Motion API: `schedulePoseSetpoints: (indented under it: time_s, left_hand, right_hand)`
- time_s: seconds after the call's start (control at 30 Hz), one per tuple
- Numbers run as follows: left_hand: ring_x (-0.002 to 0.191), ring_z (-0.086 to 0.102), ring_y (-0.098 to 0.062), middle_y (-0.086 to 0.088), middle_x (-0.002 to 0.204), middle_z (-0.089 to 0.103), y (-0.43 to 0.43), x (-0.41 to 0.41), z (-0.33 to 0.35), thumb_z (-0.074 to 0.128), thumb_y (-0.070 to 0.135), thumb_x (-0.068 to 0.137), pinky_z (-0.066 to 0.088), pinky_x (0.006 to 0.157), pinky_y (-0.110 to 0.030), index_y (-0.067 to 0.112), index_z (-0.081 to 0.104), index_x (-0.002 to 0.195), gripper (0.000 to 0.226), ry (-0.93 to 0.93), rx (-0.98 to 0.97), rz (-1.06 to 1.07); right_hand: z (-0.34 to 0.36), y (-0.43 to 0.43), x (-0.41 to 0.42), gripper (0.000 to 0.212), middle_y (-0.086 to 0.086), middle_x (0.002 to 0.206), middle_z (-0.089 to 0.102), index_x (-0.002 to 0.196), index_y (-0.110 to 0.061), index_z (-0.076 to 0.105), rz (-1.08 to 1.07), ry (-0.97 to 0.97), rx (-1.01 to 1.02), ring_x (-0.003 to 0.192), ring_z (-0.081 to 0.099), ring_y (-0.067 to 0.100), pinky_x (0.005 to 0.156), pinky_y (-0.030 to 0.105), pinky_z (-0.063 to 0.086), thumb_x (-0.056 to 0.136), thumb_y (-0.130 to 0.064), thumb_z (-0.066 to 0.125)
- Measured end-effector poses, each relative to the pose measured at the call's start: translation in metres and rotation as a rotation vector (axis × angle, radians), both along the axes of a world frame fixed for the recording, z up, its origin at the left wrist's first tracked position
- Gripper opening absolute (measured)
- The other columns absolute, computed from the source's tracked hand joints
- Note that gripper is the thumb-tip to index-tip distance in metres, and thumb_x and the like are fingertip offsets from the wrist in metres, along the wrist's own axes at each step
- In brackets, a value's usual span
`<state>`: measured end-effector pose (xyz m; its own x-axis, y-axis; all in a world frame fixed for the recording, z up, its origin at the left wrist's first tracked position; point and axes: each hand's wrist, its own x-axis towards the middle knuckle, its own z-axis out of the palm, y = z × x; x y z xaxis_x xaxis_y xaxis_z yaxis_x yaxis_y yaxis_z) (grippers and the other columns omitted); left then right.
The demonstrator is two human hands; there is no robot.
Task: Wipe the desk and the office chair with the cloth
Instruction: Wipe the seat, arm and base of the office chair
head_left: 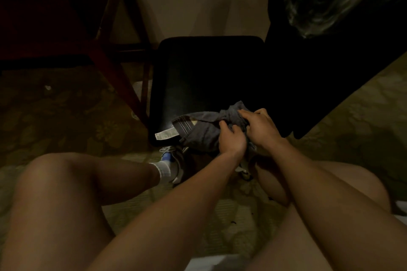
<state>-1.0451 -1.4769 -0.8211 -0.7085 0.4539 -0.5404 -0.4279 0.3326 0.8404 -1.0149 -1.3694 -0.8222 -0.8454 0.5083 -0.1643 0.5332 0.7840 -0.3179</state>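
The black seat (204, 77) of the office chair (308, 86) takes the middle of the view, and the grey cloth (204, 132) lies bunched on its near edge, towards the near right corner. One part of the cloth hangs down over this edge in front of the seat. A white label (165, 135) on the cloth lies flat on the near left part of the seat, close to the corner. Both hands are on the cloth at the near edge of the seat. The left hand (232, 139) has its fingers curled into the folds and grasps the cloth from the near side. The right hand (261, 126) is just beside it, touching it, with bent fingers closed over the top of the bunch, so it grasps the cloth too. To the left of the seat stands the desk (114, 77), of dark reddish wood; its slanted leg comes down near the left edge of the seat. Under the near left corner of the seat there is a foot in a shoe (174, 153) and a white sock (164, 170). A patterned carpet (66, 112) covers the floor around the seat, and behind the seat a pale wall (198, 2) rises.
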Motion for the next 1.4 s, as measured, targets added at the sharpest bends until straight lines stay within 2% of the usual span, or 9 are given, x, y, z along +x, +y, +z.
schedulePoseSetpoints:
  time_s: [0.2,0.47,0.57,0.67,0.8,1.03,1.2,1.3,1.4]
  left_hand:
    - [0.124,0.051,-0.02,-0.006,0.158,0.031,-0.006,-0.008,-0.007,0.032,0.023,0.109,0.037,0.093,-0.021,0.021,0.008,0.159,0.056,0.023,0.018,-0.018]
    - [0.127,0.048,-0.021,-0.004,0.147,0.044,-0.012,-0.018,-0.01,0.033,0.014,0.106,0.043,0.103,-0.038,0.022,0.026,0.154,0.05,0.041,-0.002,-0.069]
    - [0.139,0.039,-0.029,-0.006,0.152,0.039,-0.014,-0.021,-0.008,0.035,0.012,0.106,0.035,0.111,-0.037,0.018,0.023,0.156,0.052,0.04,-0.028,-0.102]
    - [0.129,0.049,-0.033,-0.007,0.144,0.048,-0.014,-0.023,-0.004,0.04,0.017,0.105,0.042,0.107,-0.042,0.019,0.031,0.151,0.048,0.11,-0.071,-0.157]
    - [0.136,0.042,-0.028,-0.006,0.147,0.045,-0.015,-0.018,0.0,0.04,0.02,0.107,0.033,0.097,-0.028,0.013,0.031,0.152,0.047,0.215,-0.101,-0.189]
    - [0.137,0.043,-0.024,-0.005,0.15,0.045,-0.004,-0.002,0.003,0.04,0.027,0.106,0.036,0.109,-0.036,0.019,0.034,0.152,0.047,0.433,-0.115,-0.217]
    - [0.142,0.037,-0.023,-0.004,0.155,0.041,0.004,0.001,0.005,0.041,0.028,0.105,0.031,0.112,-0.034,0.021,0.032,0.154,0.05,0.504,-0.095,-0.252]
    - [0.137,0.044,-0.02,-0.003,0.15,0.047,0.011,0.0,0.01,0.043,0.024,0.104,0.036,0.106,-0.031,0.022,0.037,0.152,0.048,0.573,-0.075,-0.276]
    - [0.134,0.046,-0.022,-0.004,0.148,0.05,0.023,-0.005,0.011,0.042,0.014,0.104,0.039,0.107,-0.03,0.023,0.039,0.151,0.048,0.514,-0.026,-0.314]
  right_hand:
    - [-0.007,-0.007,-0.002,0.066,-0.003,0.162,0.025,0.155,-0.025,0.03,-0.041,0.024,-0.058,0.136,0.026,0.03,0.112,0.037,0.025,0.095,-0.004,0.049]
    - [-0.007,-0.017,0.007,0.077,-0.007,0.165,0.013,0.158,-0.03,0.016,-0.005,0.017,-0.179,0.146,0.012,0.026,0.119,0.04,0.016,0.095,-0.027,0.06]
    - [-0.012,-0.019,0.006,0.075,-0.005,0.163,0.017,0.157,-0.028,0.019,-0.016,0.024,-0.121,0.144,0.015,0.027,0.117,0.04,0.019,0.095,-0.023,0.061]
    - [-0.013,-0.024,0.005,0.062,-0.002,0.155,0.031,0.15,-0.025,0.033,-0.054,0.083,-0.049,0.136,0.027,0.029,0.11,0.04,0.028,0.095,-0.014,0.059]
    - [-0.01,-0.031,0.004,0.042,0.003,0.138,0.045,0.134,-0.021,0.046,-0.133,0.11,0.018,0.128,0.035,0.03,0.105,0.045,0.035,0.094,-0.012,0.058]
    - [-0.023,-0.047,0.012,0.028,0.013,0.13,0.052,0.125,-0.009,0.052,-0.465,0.406,-0.107,0.124,0.044,0.032,0.101,0.046,0.042,0.099,-0.017,0.054]
    - [-0.007,-0.061,0.018,0.029,0.009,0.102,0.067,0.108,-0.022,0.067,-0.903,0.824,-0.662,0.097,0.067,0.023,0.079,0.039,0.053,0.101,-0.04,0.046]
    - [-0.005,-0.053,0.02,0.025,0.007,0.11,0.067,0.112,-0.026,0.066,-0.951,0.785,-0.579,0.107,0.063,0.026,0.098,0.05,0.047,0.094,-0.039,0.054]
    - [-0.012,-0.042,0.017,0.046,0.012,0.138,0.051,0.131,-0.016,0.053,-1.018,0.673,-0.43,0.127,0.044,0.034,0.105,0.051,0.031,0.091,-0.037,0.054]
